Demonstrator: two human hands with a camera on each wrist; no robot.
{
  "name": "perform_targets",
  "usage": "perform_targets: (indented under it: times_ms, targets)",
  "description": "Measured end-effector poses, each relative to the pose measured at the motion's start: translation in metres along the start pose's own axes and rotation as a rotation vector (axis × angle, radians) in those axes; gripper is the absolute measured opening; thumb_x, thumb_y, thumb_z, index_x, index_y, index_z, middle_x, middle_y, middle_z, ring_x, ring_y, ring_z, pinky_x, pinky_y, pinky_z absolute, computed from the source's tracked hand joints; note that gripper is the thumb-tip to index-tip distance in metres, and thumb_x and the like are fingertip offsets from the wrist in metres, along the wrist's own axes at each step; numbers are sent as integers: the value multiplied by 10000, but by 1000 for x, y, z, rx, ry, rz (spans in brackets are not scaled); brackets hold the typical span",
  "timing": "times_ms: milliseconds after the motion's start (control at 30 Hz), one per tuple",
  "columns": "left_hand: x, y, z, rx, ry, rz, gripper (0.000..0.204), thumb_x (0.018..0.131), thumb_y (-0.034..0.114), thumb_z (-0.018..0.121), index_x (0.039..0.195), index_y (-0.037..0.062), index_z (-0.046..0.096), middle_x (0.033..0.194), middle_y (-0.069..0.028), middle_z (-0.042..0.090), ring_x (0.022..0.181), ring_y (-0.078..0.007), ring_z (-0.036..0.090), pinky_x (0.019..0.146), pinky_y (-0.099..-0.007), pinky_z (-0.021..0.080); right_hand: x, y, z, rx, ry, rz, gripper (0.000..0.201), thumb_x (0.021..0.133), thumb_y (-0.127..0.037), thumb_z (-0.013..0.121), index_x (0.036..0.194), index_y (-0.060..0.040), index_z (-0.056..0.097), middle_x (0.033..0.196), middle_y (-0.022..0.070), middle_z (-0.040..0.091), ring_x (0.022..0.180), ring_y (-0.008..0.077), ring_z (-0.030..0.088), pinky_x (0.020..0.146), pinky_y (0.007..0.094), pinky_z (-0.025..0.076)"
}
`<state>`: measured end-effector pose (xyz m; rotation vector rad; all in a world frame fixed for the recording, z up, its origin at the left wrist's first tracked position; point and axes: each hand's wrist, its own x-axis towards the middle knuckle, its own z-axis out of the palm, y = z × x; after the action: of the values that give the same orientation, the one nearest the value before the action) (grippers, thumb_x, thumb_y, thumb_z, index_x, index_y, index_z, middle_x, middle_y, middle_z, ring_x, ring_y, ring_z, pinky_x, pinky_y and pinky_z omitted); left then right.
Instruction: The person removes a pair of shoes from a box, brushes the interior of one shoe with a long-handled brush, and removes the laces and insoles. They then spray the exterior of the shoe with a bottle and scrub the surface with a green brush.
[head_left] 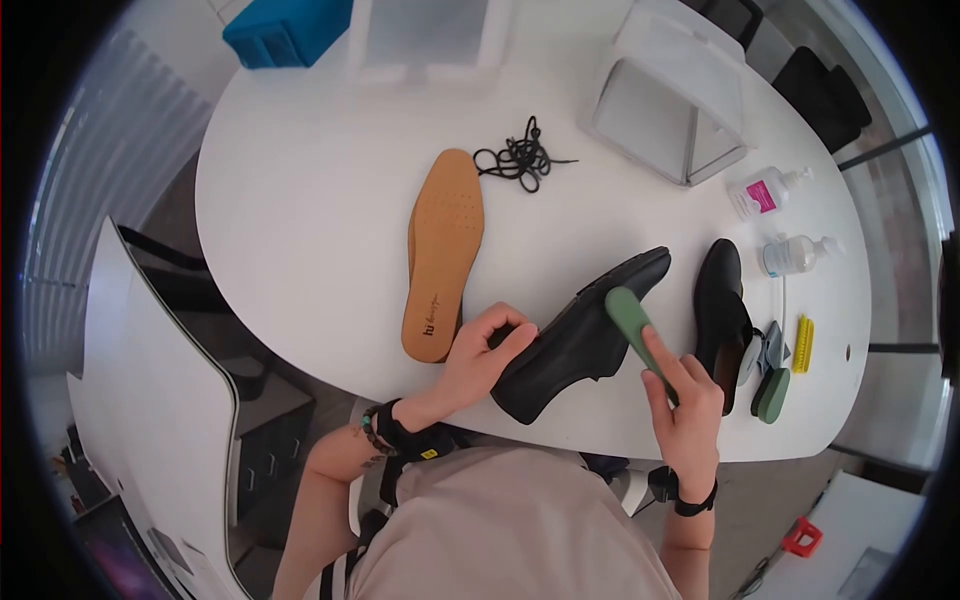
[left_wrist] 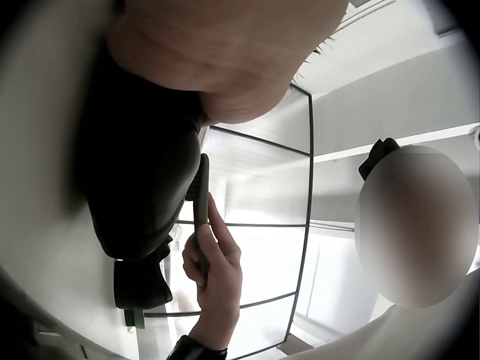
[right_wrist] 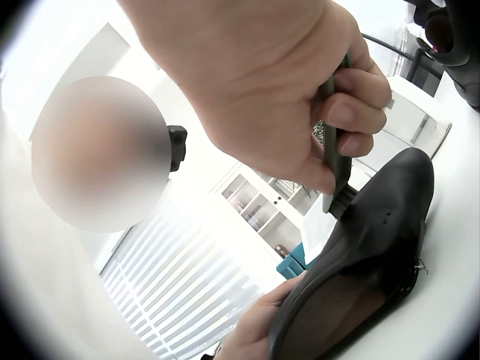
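A black leather shoe (head_left: 570, 350) lies tilted on its side over the white table, its sole edge turned toward the left hand. My left hand (head_left: 485, 360) grips it along the sole near the heel, thumb at the edge. In my right hand (head_left: 690, 410) is a green-handled brush (head_left: 627, 312), with the index finger stretched along its back. Seen from the right wrist, the dark bristles (right_wrist: 343, 201) meet the shoe's upper (right_wrist: 390, 195), and the other fingers curl round the handle. The shoe's opening shows a brown lining (right_wrist: 341, 315).
A second black shoe (head_left: 720, 300) stands at the right, beside another green brush (head_left: 770, 395) and a yellow brush (head_left: 804, 345). Tan insoles (head_left: 440, 260) and black laces (head_left: 525, 160) lie left of centre. Two pump bottles (head_left: 760, 195) and clear boxes (head_left: 665, 100) stand farther back.
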<state>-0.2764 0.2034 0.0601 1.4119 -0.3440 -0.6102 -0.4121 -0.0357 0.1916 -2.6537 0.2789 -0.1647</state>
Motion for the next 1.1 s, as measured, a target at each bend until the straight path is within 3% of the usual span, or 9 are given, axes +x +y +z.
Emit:
perform_targets:
  times_ms: [367, 467, 567, 633, 733, 867, 933, 1000, 1100]
  targets:
    - [0, -4, -2, 9, -45, -12, 195, 1139, 204, 656, 1123, 16, 704, 1053, -3, 701, 997, -68, 618, 915, -261, 501, 15, 11, 5, -55, 129, 12, 572, 990, -20, 733, 1532, -196, 686, 747, 141, 484, 627, 304, 486, 612, 425, 444]
    - [2, 2, 1, 12, 25, 63, 215, 1100, 204, 701, 1053, -5, 701, 964, -42, 651, 871, -116, 603, 807, -280, 492, 8, 8, 10, -18, 111, 3, 568, 999, -20, 724, 1537, -196, 681, 749, 135, 499, 619, 291, 476, 605, 420, 435]
    - [-4, 20, 4, 227, -17, 108, 344, 1028, 300, 785, 1143, -7, 682, 1048, -99, 652, 912, -222, 650, 848, -345, 518, -3, -3, 16, 33, 67, 24, 566, 1002, -48, 742, 1542, -206, 678, 745, 121, 497, 603, 284, 473, 594, 412, 432]
    - [-15, 38, 10, 882, -100, 421, 644, 906, 398, 873, 1336, -4, 609, 1240, -147, 647, 1120, -305, 660, 946, -408, 537, -7, 1, 19, 41, 58, -29, 565, 999, -75, 761, 1540, -219, 681, 748, 117, 501, 573, 295, 480, 569, 428, 430]
    - [-19, 48, 25, 1134, -133, 464, 939, 805, 483, 901, 1476, -38, 499, 1327, -190, 567, 1183, -385, 601, 959, -475, 531, -13, 9, 19, 63, 12, -105, 558, 1001, -79, 758, 1536, -218, 684, 756, 124, 515, 557, 305, 491, 550, 443, 426]
    - [-19, 49, 32, 1208, -192, 337, 960, 818, 471, 886, 1512, -54, 478, 1293, -195, 547, 1177, -376, 580, 953, -469, 530, -10, 22, 19, 33, 42, -153, 549, 995, -92, 766, 1524, -217, 693, 749, 125, 519, 554, 313, 506, 546, 444, 431]
    - [-18, 48, 33, 1181, -135, 331, 949, 806, 440, 888, 1512, -45, 481, 1245, -181, 555, 1130, -380, 589, 937, -478, 542, -2, 29, 21, 86, 137, -14, 546, 980, -101, 779, 1507, -222, 706, 738, 122, 517, 558, 320, 518, 549, 440, 444]
    - [-14, 50, 30, 1158, -142, 340, 940, 804, 425, 886, 1512, -41, 480, 1239, -179, 559, 1120, -379, 594, 927, -484, 549, -17, 20, 30, 175, 25, -247, 557, 958, -104, 792, 1496, -223, 710, 735, 124, 526, 561, 335, 536, 542, 428, 469]
    - [-15, 52, 32, 1137, -141, 296, 919, 803, 395, 885, 1511, -29, 481, 1229, -180, 565, 1100, -380, 606, 913, -497, 561, -24, 11, 27, 110, -69, -236, 551, 961, -105, 786, 1494, -223, 709, 743, 126, 541, 571, 343, 557, 545, 430, 475]
